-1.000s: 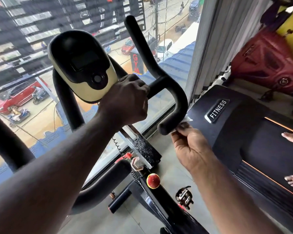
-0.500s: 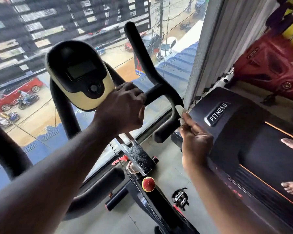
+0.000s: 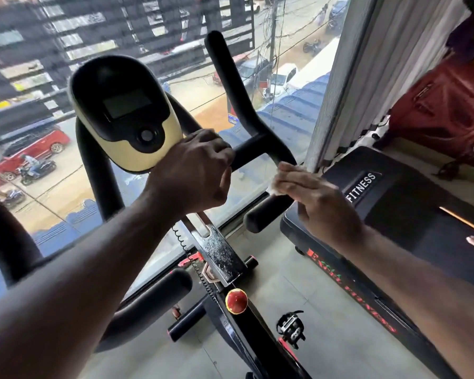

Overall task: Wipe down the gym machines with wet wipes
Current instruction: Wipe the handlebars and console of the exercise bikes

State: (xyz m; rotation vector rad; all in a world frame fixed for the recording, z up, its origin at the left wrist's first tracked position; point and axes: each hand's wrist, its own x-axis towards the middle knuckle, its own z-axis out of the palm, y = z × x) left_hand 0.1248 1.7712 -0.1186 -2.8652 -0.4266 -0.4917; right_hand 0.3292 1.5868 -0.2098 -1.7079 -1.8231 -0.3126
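Just right of the console (image 3: pixel 126 116), our left hand (image 3: pixel 195 170) has kept its place, fingers curled tight round the crossbar of the handlebar (image 3: pixel 251 149) to steady the bike. Further right of the console is where things changed. A second ago our right hand (image 3: pixel 320 203) pinched the wet wipe (image 3: pixel 274 189) under the blunt end of the right grip. Now it has climbed to the bend above that end, and its fingers lie straight and pressed together, flat over the wipe, holding it against the foam. We judge the tip done and the stroke working up toward the tall horn; that horn, the crossbar and the console we take as yet to do. The hand is blurred, so we cannot tell how the thumb sits

For room, the window (image 3: pixel 285 113) stands close behind the console and the horn, so strokes there should stay shallow. Far right of the console, the curtain (image 3: pixel 348 77) and the treadmill (image 3: pixel 411 192) sit just beside the grip's end, leaving a narrow gap for the wrist. Below the console, toward the floor, there is more open space
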